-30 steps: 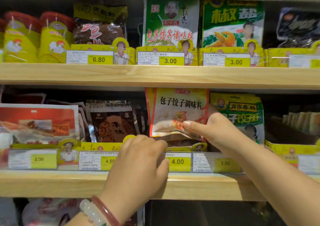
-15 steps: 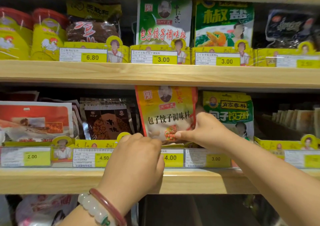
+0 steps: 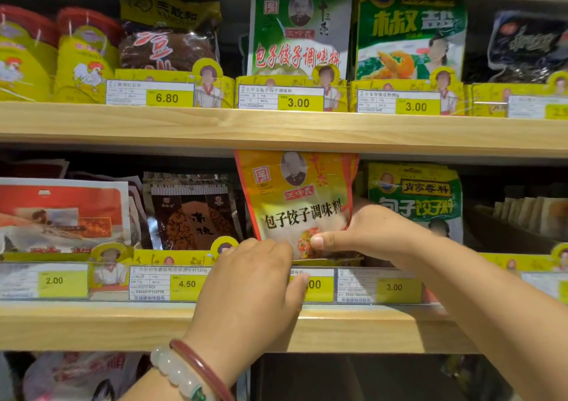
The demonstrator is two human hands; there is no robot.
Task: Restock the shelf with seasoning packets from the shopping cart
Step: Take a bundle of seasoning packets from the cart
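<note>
so that the yellow seasoning packet (image 3: 296, 204) is standing upright on the shelf (image 3: 92, 324), the right hand (image 3: 375, 231) is pinching it while the left hand (image 3: 249, 290), fingers curled, is steadying its bottom.

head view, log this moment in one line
right hand pinches yellow packet | left hand at its lower edge | packet upright on lower shelf

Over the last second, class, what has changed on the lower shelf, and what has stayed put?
The yellow-and-red seasoning packet has come down from under the upper board, so its portrait top now shows. The right hand keeps pinching it, thumb in front. The left hand stays at its lower left corner. The dark brown packet and green packet beside it have not moved.
</note>
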